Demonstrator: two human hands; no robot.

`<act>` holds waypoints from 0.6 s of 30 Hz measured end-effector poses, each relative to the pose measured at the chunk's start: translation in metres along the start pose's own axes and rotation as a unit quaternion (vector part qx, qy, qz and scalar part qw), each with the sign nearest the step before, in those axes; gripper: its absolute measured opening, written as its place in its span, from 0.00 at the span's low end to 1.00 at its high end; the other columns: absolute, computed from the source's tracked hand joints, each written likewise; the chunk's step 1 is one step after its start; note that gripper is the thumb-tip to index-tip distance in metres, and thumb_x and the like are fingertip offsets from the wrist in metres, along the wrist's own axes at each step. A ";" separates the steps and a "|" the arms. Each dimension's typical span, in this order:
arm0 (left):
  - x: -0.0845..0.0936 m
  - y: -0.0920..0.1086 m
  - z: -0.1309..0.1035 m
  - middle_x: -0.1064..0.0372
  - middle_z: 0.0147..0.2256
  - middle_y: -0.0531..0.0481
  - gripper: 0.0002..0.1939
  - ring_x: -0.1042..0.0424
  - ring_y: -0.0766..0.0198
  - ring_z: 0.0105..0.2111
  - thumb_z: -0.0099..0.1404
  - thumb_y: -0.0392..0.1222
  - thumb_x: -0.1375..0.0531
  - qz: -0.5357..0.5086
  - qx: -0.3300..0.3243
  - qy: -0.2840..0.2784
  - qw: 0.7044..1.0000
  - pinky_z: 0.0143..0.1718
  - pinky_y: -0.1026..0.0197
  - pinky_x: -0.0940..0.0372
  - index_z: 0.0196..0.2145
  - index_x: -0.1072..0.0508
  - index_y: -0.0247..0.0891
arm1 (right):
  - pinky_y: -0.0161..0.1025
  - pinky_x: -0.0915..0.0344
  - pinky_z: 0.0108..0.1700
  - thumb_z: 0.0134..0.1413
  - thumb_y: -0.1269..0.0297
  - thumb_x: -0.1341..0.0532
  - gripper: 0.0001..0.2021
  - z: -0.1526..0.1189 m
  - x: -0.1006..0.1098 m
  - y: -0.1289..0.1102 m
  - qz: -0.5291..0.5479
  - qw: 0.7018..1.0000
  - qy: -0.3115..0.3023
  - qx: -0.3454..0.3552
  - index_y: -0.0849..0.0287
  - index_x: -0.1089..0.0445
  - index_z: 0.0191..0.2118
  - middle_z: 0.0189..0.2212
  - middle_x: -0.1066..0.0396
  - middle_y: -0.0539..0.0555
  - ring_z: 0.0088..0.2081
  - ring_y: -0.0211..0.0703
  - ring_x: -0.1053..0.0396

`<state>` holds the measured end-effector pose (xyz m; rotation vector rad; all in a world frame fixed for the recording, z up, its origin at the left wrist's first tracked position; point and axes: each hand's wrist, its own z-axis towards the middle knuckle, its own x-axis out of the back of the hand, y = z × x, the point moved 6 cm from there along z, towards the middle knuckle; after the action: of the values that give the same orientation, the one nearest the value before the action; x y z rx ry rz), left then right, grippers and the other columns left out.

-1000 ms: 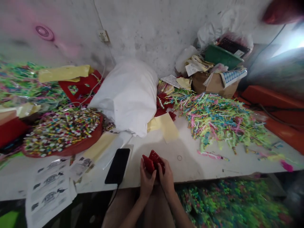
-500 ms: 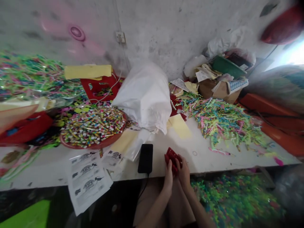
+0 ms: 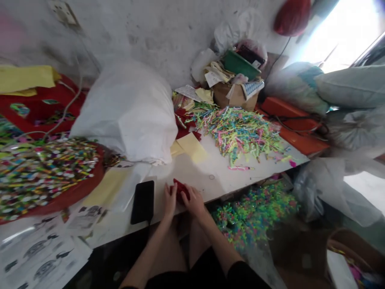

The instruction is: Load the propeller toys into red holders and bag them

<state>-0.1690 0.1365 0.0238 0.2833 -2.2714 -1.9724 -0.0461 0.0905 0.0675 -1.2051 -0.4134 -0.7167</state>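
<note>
Hands (image 3: 195, 201) hold a red item (image 3: 180, 188), colourful sticks (image 3: 45, 174) heaped in a reddish basin (image 3: 75, 189)

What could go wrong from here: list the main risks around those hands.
The red item sits between the left hand and right hand, near the front edge of the table; if the grip loosened, it might drop off.

The phone lies near that same edge, its cable hanging down close to the left forearm; a snag could drag it off.
</note>
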 end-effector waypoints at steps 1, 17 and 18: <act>0.002 0.004 0.008 0.33 0.47 0.41 0.25 0.35 0.52 0.51 0.53 0.55 0.40 0.002 -0.001 0.011 1.000 0.53 0.51 0.42 0.44 0.33 0.38 | 0.45 0.35 0.49 0.59 0.55 0.49 0.21 0.003 0.000 0.000 -0.002 1.000 -0.019 0.018 0.56 0.37 0.56 0.46 0.29 0.59 0.47 0.49 0.32; 0.004 -0.013 -0.006 0.33 0.40 0.47 0.19 0.32 0.58 0.41 0.58 0.56 0.46 -0.036 0.003 0.164 0.986 0.43 0.57 0.36 0.40 0.36 0.39 | 0.47 0.46 0.58 0.60 0.50 0.56 0.24 0.007 -0.024 0.032 0.347 0.913 0.123 -0.175 0.59 0.42 0.56 0.55 0.38 0.59 0.56 0.43 0.40; 0.005 -0.012 -0.004 0.33 0.40 0.47 0.19 0.32 0.58 0.41 0.58 0.55 0.45 -0.038 -0.003 0.163 0.986 0.43 0.57 0.36 0.40 0.36 0.39 | 0.47 0.46 0.58 0.60 0.50 0.56 0.24 0.007 -0.025 0.032 0.357 0.913 0.109 -0.168 0.59 0.42 0.56 0.55 0.38 0.59 0.56 0.43 0.40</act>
<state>-0.1719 0.1297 0.0119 0.6487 -2.0749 -1.8075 -0.0412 0.1102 0.0315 -1.4530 0.3539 -0.2755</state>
